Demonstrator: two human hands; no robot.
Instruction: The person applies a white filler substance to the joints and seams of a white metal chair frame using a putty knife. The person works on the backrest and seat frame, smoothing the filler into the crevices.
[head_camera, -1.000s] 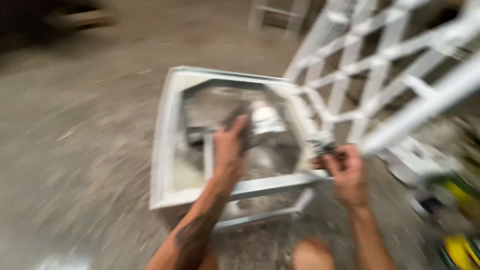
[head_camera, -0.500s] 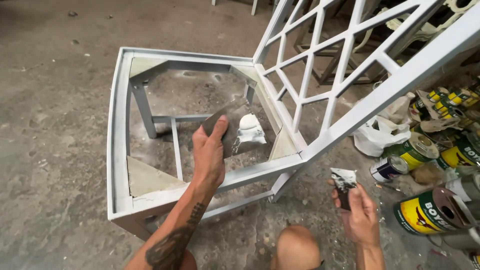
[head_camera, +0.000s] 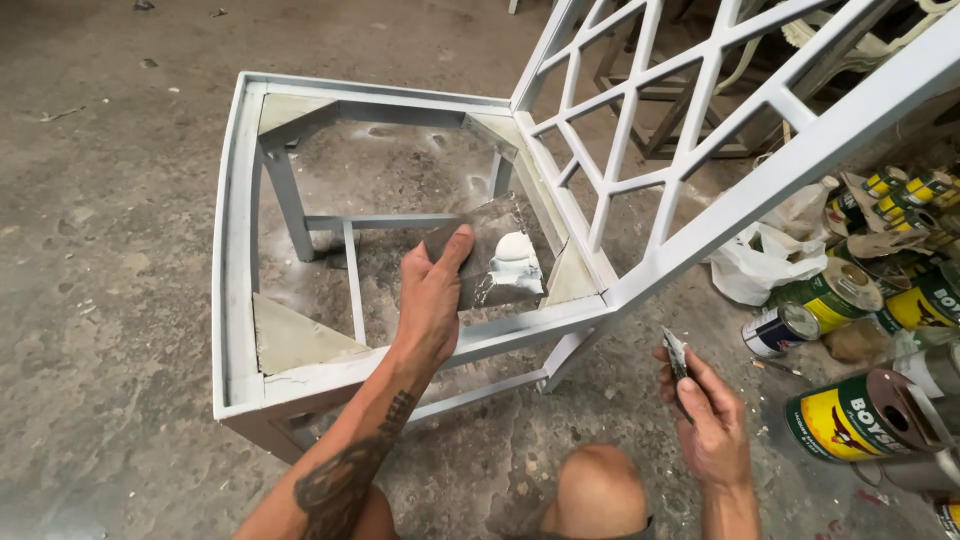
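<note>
Left hand (head_camera: 432, 305) has its fingers clamped on a flat grey board (head_camera: 487, 262) carrying a blob of white putty (head_camera: 516, 262), held level inside the seatless white chair frame (head_camera: 240, 250) so nothing slides off. Right hand (head_camera: 712, 420) pinches a thin metal scraper (head_camera: 676, 355) upright, just outside the frame, paint cans (head_camera: 850, 415) beyond its fingertips.

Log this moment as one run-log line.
left hand: holds putty board | right hand: holds putty knife | white chair frame: upright on floor
</note>
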